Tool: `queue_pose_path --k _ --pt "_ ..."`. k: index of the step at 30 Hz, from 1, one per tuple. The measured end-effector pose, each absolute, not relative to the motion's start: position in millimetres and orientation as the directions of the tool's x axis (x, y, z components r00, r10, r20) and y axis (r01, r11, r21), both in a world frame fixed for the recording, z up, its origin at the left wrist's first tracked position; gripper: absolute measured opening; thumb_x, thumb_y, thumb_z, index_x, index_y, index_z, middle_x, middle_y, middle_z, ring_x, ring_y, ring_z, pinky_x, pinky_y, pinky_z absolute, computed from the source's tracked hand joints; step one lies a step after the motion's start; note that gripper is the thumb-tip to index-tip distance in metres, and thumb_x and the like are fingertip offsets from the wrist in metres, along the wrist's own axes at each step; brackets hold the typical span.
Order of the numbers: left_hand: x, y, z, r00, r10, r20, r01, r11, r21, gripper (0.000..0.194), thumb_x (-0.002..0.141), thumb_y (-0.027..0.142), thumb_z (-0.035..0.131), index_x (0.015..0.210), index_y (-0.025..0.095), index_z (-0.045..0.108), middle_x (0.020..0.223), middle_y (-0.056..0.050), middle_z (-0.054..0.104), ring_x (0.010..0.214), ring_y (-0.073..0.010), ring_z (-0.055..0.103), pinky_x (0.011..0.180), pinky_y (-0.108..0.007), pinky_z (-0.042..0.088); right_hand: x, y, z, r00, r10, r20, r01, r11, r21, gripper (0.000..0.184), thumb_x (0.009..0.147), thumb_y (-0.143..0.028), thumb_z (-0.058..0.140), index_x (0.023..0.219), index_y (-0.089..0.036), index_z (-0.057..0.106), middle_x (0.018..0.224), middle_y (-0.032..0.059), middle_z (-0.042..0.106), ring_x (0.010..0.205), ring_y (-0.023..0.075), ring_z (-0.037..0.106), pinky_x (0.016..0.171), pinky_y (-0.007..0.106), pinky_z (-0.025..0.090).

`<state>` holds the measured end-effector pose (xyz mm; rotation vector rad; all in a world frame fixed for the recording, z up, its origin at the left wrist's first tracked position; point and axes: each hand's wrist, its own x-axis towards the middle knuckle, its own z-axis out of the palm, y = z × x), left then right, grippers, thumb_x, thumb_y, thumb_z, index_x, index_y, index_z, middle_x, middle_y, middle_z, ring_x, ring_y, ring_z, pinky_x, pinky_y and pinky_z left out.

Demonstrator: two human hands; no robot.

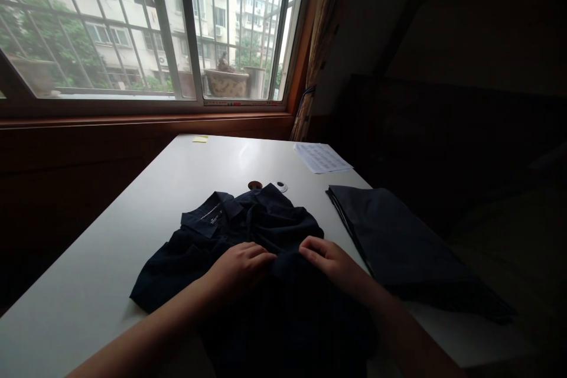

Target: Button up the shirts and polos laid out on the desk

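A dark navy collared shirt (pixel 177 271) lies spread and rumpled on the white table (pixel 133 212), its collar toward the window and its lower part in deep shadow near me. My left hand (pixel 245 263) rests on the middle of the shirt, fingers curled together with cloth at the fingertips. On the shirt's right side my right hand (pixel 325 254) pinches a bit of the fabric between thumb and fingers. Between the two hands runs a short stretch of cloth. The undersides of both hands are hidden.
Right of the shirt lies a folded dark cloth or bag (pixel 398 236). Printed sheets (pixel 322 157) sit at the far right corner, a yellow note (pixel 200 139) at the far left. Behind the collar are a round table hole (pixel 255 185) and a white ring (pixel 280 186). A barred window (pixel 133 29) stands beyond.
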<state>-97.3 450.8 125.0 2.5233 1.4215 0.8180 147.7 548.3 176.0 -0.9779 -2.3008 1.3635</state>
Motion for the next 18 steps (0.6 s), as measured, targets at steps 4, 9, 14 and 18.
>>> queue_pose_path --k 4,9,14,18 --pt "-96.8 453.9 115.4 0.328 0.867 0.375 0.785 -0.471 0.403 0.016 0.095 0.026 0.055 0.104 0.021 0.067 0.093 -0.004 0.071 0.083 -0.0202 0.066 0.075 -0.031 0.051 139.0 522.4 175.6 -0.612 0.726 0.313 0.470 0.652 -0.595 0.012 0.093 -0.033 0.053 0.092 -0.022 0.055 0.094 0.0054 0.059 0.089 0.0221 0.055 0.081 0.037 0.046" --pt "-98.2 453.7 118.1 0.246 0.888 0.390 0.792 -0.416 0.447 0.014 0.094 0.025 0.055 0.091 0.019 0.068 0.082 -0.003 0.068 0.076 -0.0175 0.064 0.068 -0.026 0.047 122.3 488.6 164.6 -0.670 0.562 0.485 0.496 0.825 -0.271 0.022 0.081 -0.025 0.066 0.101 -0.023 0.054 0.107 0.0092 0.059 0.102 0.0287 0.053 0.091 0.046 0.044" --pt "-99.1 452.7 118.3 0.244 0.878 0.412 0.802 -0.421 0.424 0.021 0.096 0.028 0.052 0.083 0.018 0.066 0.075 -0.003 0.065 0.070 -0.0161 0.061 0.065 -0.025 0.044 113.3 482.9 154.2 -0.661 0.581 0.474 0.556 0.804 -0.210 0.027 0.078 -0.006 0.057 0.100 -0.021 0.056 0.102 0.0080 0.062 0.102 0.0288 0.054 0.094 0.047 0.041" --pt "-100.5 453.5 118.3 0.271 0.872 0.408 0.798 -0.440 0.411 0.026 0.098 0.033 0.050 0.082 0.018 0.064 0.076 -0.003 0.064 0.072 -0.0159 0.060 0.066 -0.026 0.044 126.1 493.2 160.3 -0.634 0.623 0.459 0.562 0.778 -0.280 0.023 0.080 -0.005 0.056 0.095 -0.022 0.058 0.099 0.0069 0.063 0.100 0.0277 0.055 0.090 0.044 0.044"
